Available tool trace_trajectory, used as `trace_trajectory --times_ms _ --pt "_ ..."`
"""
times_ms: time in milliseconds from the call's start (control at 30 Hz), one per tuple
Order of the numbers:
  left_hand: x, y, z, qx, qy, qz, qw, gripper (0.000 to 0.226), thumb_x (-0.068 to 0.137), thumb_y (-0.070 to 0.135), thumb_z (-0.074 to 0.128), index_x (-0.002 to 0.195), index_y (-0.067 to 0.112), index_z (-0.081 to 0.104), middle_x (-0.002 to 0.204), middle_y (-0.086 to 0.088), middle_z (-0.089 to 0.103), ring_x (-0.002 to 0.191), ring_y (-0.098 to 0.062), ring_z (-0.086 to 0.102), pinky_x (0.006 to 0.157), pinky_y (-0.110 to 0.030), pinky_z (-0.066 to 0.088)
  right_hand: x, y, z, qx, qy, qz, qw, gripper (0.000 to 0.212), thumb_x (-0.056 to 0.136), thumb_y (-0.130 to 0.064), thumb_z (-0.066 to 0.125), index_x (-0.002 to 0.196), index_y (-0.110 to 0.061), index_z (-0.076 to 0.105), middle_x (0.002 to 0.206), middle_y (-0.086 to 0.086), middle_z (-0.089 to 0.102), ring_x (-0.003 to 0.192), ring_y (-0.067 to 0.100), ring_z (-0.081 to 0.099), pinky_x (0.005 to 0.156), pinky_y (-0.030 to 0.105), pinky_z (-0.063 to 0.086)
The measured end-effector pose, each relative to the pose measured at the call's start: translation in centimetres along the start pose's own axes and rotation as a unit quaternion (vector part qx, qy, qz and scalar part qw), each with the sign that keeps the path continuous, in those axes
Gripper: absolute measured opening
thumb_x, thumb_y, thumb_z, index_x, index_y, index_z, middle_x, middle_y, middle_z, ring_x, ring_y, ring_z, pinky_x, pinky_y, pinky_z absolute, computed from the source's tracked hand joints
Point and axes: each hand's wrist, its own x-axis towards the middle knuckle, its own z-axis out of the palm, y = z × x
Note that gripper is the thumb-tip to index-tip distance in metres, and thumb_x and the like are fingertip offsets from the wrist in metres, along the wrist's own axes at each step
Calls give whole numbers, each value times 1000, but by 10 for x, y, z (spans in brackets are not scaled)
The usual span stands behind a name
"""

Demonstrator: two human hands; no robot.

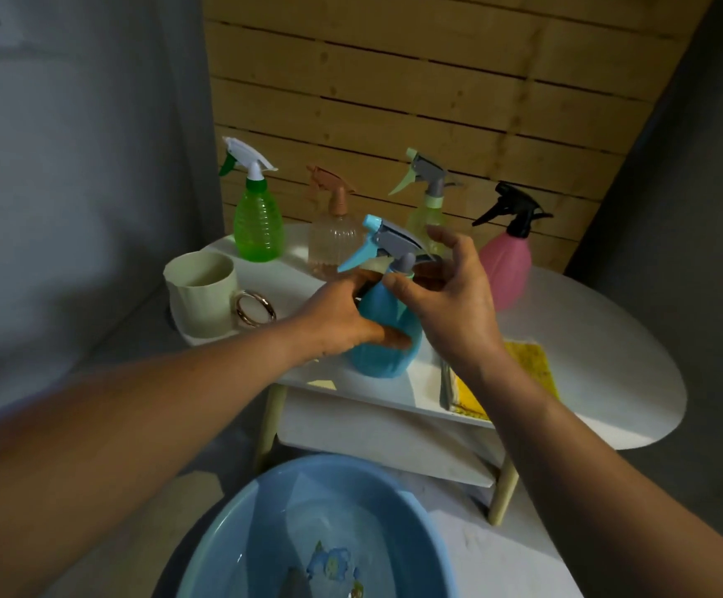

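Your left hand [338, 317] grips the body of the blue spray bottle [383, 360], which stands upright on the white table [588, 338]. Your right hand [450, 295] curls thumb and fingers round its grey neck. Behind it stand a green bottle [258, 226], a clear bottle [334, 248], a pale green bottle [426, 213] and a pink bottle [504, 265]. A blue basin [239, 533] sits below.

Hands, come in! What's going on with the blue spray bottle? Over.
Left hand grips the blue spray bottle by its body. Right hand pinches its neck. Bottle standing at the table front edge. Nothing blocking.
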Motion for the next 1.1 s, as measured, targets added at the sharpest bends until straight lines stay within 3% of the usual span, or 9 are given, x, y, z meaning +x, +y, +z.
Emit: trace_trajectory --times_ms 200,367,533,633,800,933,1100 --pt "0 -4 5 -18 -6 2 1000 75 66 33 97 131 28 60 122 13 69 112 -4 65 98 -31 54 -5 -2 3 -7 20 9 1000 75 79 -33 86 142 -33 45 97 -13 70 91 -2 68 83 33 61" --pt "2 -5 15 -33 21 7 999 86 48 55 93 124 28 63 118 13 71 111 -5 67 99 -35 56 -10 -5 6 -1 44 9 999 75 77 -32 87 140 -33 46 97 -12 68 92 0 67 83 32 61" --pt "-5 -3 11 -32 0 2 999 76 68 31 96 131 29 53 122 14 65 110 0 62 96 -27 54 -11 -3 5 29 40 7 999 73 77 -29 88 138 -33 49 99 -10 70 94 1 68 83 31 61" --pt "-7 -13 3 -36 -9 -7 999 92 67 30 98 143 35 47 131 12 63 118 -6 62 101 -36 56 -5 1 1 61 12 20 998 70 77 -23 89 137 -30 52 99 -1 72 95 10 70 86 38 61" --pt "-8 -21 1 -53 -19 -1 998 91 62 42 96 140 46 49 132 17 64 124 -9 61 104 -43 55 2 5 -5 79 -42 32 995 66 82 -22 85 141 -21 53 110 3 72 104 12 71 93 41 60" --pt "-7 -22 -1 -62 -34 -1 997 87 67 37 96 140 43 50 133 15 63 125 -8 60 105 -43 55 6 5 -4 92 -47 58 993 75 84 -21 83 149 -14 45 98 -5 74 92 4 72 85 28 61" --pt "-5 -19 -3 -40 -43 1 998 83 73 29 94 141 39 48 134 12 62 124 -8 60 104 -41 55 5 11 -5 92 -70 78 990 36 81 -25 85 111 -11 72 96 2 77 91 14 74 73 22 57"
